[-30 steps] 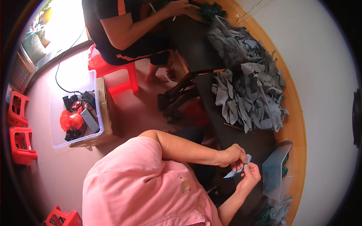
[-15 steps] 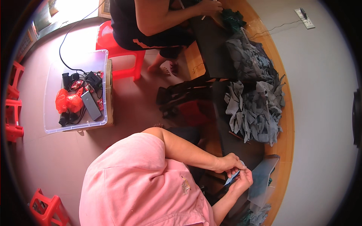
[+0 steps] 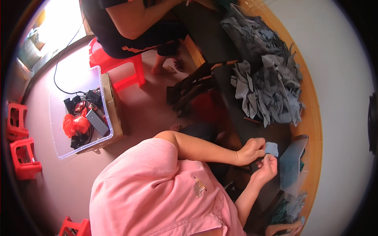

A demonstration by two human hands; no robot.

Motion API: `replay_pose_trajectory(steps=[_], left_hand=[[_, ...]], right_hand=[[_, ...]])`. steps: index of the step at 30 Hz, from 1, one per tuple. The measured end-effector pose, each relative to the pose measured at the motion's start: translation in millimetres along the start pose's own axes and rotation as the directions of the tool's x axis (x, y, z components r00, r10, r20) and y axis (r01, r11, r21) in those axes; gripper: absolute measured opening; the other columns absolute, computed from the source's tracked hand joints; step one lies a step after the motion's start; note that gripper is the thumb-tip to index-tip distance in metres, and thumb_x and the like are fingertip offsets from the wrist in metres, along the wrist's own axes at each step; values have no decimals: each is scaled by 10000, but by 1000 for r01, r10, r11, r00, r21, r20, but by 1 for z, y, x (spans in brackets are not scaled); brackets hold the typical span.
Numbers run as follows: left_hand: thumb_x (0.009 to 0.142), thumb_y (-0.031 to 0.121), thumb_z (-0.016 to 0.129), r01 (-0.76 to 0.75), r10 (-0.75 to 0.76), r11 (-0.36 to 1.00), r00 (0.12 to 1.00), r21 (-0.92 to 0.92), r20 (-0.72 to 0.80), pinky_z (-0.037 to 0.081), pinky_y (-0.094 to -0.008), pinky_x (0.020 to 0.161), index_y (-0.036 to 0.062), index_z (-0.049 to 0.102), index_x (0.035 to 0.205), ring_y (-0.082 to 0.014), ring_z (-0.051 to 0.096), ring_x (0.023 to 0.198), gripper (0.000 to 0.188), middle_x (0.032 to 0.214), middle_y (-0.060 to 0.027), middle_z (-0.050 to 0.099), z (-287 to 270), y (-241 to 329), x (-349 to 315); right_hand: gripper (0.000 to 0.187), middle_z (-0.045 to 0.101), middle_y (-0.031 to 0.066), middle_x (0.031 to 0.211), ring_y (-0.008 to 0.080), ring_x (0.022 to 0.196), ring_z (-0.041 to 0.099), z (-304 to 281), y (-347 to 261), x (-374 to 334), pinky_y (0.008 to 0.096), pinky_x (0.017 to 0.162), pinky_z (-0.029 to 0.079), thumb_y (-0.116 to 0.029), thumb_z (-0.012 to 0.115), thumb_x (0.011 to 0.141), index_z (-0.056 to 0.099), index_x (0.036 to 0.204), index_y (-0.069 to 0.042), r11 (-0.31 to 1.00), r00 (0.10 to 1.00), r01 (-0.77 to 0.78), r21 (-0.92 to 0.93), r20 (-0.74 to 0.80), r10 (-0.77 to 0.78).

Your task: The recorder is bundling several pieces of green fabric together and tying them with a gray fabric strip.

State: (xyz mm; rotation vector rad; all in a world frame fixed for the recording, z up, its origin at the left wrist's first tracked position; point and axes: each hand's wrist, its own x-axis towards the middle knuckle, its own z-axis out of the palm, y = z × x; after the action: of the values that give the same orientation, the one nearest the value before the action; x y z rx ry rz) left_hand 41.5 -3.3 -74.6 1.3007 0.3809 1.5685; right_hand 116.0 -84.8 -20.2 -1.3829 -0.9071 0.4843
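Observation:
A small light-blue piece of cloth (image 3: 271, 149) is stretched between my two hands, over the dark table. My left hand (image 3: 252, 151) pinches its left edge with curled fingers. From below, my right hand (image 3: 267, 168) grips its lower edge between thumb and fingers. Just to the right of my hands stands a clear plastic bin (image 3: 293, 167) with dark green cloth behind its wall. Beyond my hands lies a big heap of grey cloth pieces (image 3: 271, 88).
The dark table (image 3: 220, 43) runs along a wooden ledge (image 3: 313, 165). Another person (image 3: 130, 23) sits on a red stool (image 3: 106, 59). Another hand (image 3: 285, 228) shows at the lower right, near more cloth (image 3: 293, 206). A clear tub (image 3: 104, 94) with cables and a red bag stands left.
The view has shifted. My hands have spread slightly apart, and the blue cloth, edge-on before, now lies flatter between them. A hand has appeared at the lower right.

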Motion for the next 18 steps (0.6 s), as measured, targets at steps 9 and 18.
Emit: replay_pose_trajectory(steps=[9, 18], left_hand=[[735, 9, 627, 639, -663, 614, 736, -462, 137, 397, -246, 613, 16, 602, 757, -107, 505, 682, 34, 744, -28, 583, 12, 22, 23], [831, 13, 562, 826, -755, 497, 562, -265, 339, 457, -255, 675, -56, 648, 974, -141, 557, 724, 180, 957, -94, 638, 27, 28, 15]], right_hand=[[18, 590, -32, 803, 50, 708, 486, 8, 16, 5, 200, 648, 395, -24, 641, 898, 636, 899, -7, 967, 973, 190, -167, -96, -208], [49, 627, 28, 791, 107, 718, 550, -21, 17, 3, 254, 646, 449, -31, 660, 893, 625, 894, 4, 857, 908, 366, -363, -64, -415]])
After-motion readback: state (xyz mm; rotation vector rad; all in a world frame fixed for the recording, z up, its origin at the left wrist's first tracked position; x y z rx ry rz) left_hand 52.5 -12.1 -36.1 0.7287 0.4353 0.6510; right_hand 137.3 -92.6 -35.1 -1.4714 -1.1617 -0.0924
